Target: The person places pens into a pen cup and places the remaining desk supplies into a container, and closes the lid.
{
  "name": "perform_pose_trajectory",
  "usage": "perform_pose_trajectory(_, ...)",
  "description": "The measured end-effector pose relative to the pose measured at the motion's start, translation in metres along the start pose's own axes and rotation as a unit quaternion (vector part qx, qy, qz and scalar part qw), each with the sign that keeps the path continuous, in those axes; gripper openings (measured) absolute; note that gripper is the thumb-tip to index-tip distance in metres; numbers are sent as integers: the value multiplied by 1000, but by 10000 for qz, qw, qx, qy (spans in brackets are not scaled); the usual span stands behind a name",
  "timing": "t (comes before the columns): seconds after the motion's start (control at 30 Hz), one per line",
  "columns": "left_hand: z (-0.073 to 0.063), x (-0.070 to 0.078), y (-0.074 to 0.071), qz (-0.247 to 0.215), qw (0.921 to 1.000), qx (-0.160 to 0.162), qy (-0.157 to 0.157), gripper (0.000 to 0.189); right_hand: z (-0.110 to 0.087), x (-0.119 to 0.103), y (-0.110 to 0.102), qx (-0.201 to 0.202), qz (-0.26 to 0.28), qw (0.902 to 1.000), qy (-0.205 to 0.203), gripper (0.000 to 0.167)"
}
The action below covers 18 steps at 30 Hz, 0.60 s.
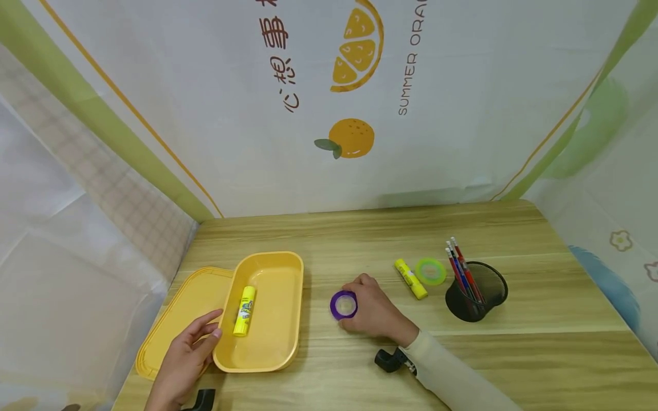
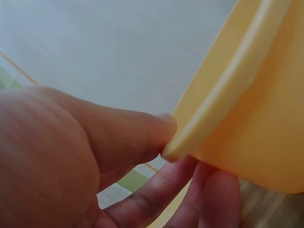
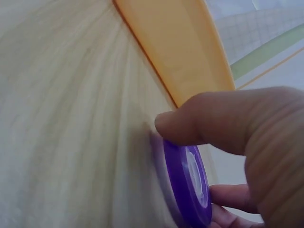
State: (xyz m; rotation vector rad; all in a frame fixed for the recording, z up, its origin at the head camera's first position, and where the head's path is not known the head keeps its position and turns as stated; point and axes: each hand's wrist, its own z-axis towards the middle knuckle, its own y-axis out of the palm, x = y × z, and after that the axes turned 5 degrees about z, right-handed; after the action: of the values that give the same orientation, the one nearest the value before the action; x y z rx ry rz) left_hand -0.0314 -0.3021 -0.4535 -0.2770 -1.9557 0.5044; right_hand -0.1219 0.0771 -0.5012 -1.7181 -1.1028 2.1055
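My left hand [image 1: 186, 355] pinches the near left rim of a yellow plastic box [image 1: 277, 337]. In the left wrist view the thumb [image 2: 137, 135] lies on the rim with other fingers below it. A yellow glue stick [image 1: 244, 311] lies inside the box. Right of the box, my right hand [image 1: 376, 309] holds a roll of purple tape [image 1: 334, 308] at the tabletop by its edge. The right wrist view shows the thumb on one side of the purple tape [image 3: 183, 185] and fingers on the other.
A flat yellow lid [image 1: 187, 311] lies partly under the box's left side. Right of my right hand are another glue stick [image 1: 411, 278], a green tape roll [image 1: 430, 272] and a black mesh holder [image 1: 490, 288] with several pencils [image 1: 464, 273]. Printed white cloth [image 1: 231, 142] hangs behind the wooden table [image 1: 360, 240].
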Motion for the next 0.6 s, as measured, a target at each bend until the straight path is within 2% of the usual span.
perform_pose_trajectory(0.17, 0, -1, 0, -22, 10000, 16, 13, 51, -1, -3, -5, 45, 290, 9994, 180, 72)
perform_pose_trajectory(0.6, 2, -2, 0, 54, 10000, -9, 31, 50, 2, 0, -6, 507, 366, 9980, 118, 72)
